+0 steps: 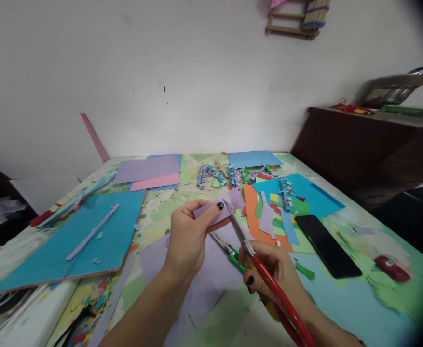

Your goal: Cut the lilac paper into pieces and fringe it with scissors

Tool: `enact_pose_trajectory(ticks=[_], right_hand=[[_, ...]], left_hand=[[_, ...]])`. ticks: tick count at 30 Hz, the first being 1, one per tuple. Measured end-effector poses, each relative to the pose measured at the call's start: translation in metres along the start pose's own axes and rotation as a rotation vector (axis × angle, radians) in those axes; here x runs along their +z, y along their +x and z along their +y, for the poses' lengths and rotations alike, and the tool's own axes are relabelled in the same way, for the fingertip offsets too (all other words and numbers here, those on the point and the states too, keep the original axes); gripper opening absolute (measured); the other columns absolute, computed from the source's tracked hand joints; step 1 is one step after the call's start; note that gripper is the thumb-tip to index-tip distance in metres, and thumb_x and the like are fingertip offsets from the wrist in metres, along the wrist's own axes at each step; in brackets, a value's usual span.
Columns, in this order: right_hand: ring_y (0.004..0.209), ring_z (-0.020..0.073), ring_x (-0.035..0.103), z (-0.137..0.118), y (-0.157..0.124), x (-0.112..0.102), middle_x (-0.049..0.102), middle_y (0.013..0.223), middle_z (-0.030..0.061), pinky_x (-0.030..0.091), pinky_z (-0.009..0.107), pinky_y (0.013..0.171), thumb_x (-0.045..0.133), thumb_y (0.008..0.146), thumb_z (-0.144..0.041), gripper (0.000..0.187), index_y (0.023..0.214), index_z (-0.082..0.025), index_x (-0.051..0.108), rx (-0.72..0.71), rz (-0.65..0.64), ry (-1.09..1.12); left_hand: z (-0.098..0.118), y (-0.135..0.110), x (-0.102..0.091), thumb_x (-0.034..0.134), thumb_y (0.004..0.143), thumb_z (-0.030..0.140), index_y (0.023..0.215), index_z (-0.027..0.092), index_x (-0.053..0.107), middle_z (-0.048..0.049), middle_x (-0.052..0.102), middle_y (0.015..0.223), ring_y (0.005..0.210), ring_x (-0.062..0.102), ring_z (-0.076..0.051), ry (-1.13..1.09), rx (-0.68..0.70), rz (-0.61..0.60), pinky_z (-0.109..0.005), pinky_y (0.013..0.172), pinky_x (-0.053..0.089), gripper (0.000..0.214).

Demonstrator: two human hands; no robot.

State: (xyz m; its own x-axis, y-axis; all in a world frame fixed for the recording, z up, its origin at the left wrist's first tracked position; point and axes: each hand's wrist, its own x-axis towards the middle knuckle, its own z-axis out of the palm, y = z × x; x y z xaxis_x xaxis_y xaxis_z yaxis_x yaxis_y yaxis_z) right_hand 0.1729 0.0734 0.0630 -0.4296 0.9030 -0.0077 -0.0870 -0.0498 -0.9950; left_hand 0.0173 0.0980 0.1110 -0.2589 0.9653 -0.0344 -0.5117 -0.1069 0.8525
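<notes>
My left hand (189,236) pinches a small piece of purple paper (235,200) between thumb and fingers, held up above the table. In my right hand (272,270) is a pair of scissors (269,279) with red handles, its metal blades pointing up and left. The blade tips reach the purple paper near my left thumb. Below the hands lies a larger purple sheet (204,270), partly hidden by my arms. On it rests a green utility knife (229,248), its handle end covered by my right hand.
A blue board (99,226) with a purple strip lies at left. Rolled paper pieces (204,176) sit at the back. Cut scraps, an orange sheet (251,212), a black phone (327,246) and a dark red object (394,267) are on the right. Paper sheets (148,168) lie back left.
</notes>
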Motion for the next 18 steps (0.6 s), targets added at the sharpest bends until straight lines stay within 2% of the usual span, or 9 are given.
enact_pose_trajectory(ticks=[9, 18], right_hand=[[0.046, 0.0086, 0.033, 0.0028, -0.0002, -0.0045, 0.051, 0.053, -0.0015, 0.025, 0.021, 0.043, 0.071, 0.064, -0.066, 0.055, 0.081, -0.015, 0.058, -0.081, -0.068, -0.032], [0.048, 0.0093, 0.034, 0.0019, 0.001, -0.0055, 0.048, 0.052, -0.0027, 0.024, 0.022, 0.045, 0.072, 0.063, -0.066, 0.055, 0.08, -0.015, 0.057, -0.056, -0.069, -0.045]], left_hand=[[-0.0001, -0.0008, 0.0015, 0.079, 0.06, 0.02, 0.063, 0.012, 0.065, -0.0021, 0.068, 0.064, 0.062, 0.067, -0.015, 0.011, -0.009, -0.003, -0.034, 0.072, 0.058, 0.016], [-0.0008, -0.0009, 0.0019, 0.079, 0.06, 0.019, 0.063, 0.011, 0.065, -0.0031, 0.069, 0.065, 0.061, 0.066, -0.015, 0.015, -0.01, 0.01, -0.033, 0.071, 0.059, 0.016]])
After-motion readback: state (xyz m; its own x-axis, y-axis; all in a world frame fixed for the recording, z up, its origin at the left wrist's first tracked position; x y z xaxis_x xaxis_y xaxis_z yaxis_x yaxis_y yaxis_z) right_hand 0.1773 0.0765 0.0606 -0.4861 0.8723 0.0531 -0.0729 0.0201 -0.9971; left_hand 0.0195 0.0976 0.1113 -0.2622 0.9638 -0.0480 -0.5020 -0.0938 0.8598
